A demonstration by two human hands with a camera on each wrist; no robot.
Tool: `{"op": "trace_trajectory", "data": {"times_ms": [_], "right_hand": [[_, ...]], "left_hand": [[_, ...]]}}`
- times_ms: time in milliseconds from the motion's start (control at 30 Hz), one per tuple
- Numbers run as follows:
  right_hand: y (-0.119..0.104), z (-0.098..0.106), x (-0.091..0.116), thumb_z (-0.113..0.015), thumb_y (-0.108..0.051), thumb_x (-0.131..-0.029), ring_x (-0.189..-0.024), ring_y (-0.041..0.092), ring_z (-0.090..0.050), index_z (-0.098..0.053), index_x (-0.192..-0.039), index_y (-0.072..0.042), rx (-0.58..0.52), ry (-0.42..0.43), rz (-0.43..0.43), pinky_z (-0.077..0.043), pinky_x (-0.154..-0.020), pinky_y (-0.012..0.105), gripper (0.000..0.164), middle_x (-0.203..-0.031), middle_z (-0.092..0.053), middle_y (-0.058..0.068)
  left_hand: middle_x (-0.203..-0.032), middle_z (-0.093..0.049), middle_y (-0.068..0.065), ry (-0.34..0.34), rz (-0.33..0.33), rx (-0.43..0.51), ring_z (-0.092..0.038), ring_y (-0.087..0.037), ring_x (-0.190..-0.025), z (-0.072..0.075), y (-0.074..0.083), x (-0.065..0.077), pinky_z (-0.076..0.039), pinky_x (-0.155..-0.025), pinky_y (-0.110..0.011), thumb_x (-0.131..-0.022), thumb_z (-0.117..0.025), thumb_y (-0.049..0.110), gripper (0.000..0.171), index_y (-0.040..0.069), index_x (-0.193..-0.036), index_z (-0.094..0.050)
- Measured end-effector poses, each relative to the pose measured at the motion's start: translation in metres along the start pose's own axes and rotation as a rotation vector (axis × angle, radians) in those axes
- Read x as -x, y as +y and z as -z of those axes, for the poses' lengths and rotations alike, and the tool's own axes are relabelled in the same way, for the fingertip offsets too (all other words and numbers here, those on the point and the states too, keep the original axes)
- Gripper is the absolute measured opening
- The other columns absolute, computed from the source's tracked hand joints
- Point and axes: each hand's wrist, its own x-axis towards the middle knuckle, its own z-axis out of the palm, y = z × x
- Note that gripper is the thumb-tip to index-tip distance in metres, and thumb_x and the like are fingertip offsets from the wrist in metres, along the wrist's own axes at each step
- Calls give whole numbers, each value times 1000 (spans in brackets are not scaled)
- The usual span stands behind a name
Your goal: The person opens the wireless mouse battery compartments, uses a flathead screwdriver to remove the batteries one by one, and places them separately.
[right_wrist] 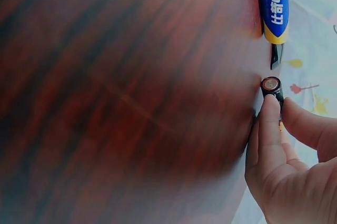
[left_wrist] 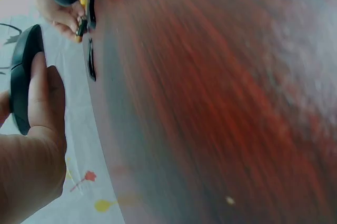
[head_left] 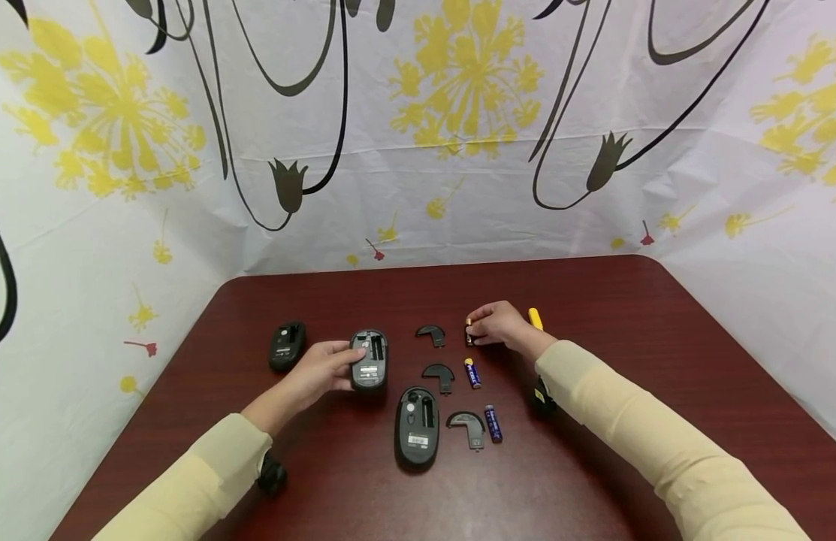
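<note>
My left hand (head_left: 314, 373) holds a grey computer mouse (head_left: 370, 377) with its underside up, thumb across the label side and fingers behind. The long battery slot in it is uncovered. In the left wrist view the mouse (left_wrist: 22, 71) appears edge-on, raised off the table. At the right, my right hand (head_left: 502, 323) pinches a black battery with a copper-coloured end (head_left: 469, 336) between thumb and fingers. The right wrist view shows the flat end of that battery (right_wrist: 271, 84) at the fingertips. A curved black battery cover (head_left: 431, 333) lies just left of this hand.
Another overturned mouse (head_left: 418, 428) lies front centre, slot uncovered; a smaller black mouse (head_left: 287, 346) is at the left. Two more covers (head_left: 439, 374) and two blue batteries (head_left: 472, 373) lie between the hands' sides. A yellow object (head_left: 535, 318) shows behind the right wrist.
</note>
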Motion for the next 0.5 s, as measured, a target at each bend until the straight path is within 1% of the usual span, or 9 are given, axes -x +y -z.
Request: {"op": "trace_trajectory", "data": {"times_ms": [100, 333, 500], "right_hand": [[0, -1, 0, -60, 2, -81, -80, 22, -60, -56, -104, 6, 11, 7, 1, -52, -67, 35, 24, -95, -57, 17], [0, -3, -3, -62, 1, -80, -78, 22, -61, -59, -100, 5, 35, 21, -5, -53, -65, 34, 21, -94, -58, 16], [0, -3, -4, -62, 0, -80, -77, 22, -61, -60, -97, 4, 55, 38, -15, -53, -64, 33, 18, -92, -59, 15]], "left_hand": [[-100, -60, -16, 20, 15, -37, -61, -23, -84, 3, -2, -1, -52, -68, -36, -80, -64, 30, 55, -2, -122, -45], [-100, -60, -16, 127, 61, -95, -61, -24, -82, 10, -5, -5, -52, -67, -36, -80, -65, 28, 54, -2, -121, -46], [-102, -59, -16, 174, 84, -163, -62, -22, -81, 16, -7, -10, -52, -66, -36, -80, -65, 27, 55, -3, -122, -45]]}}
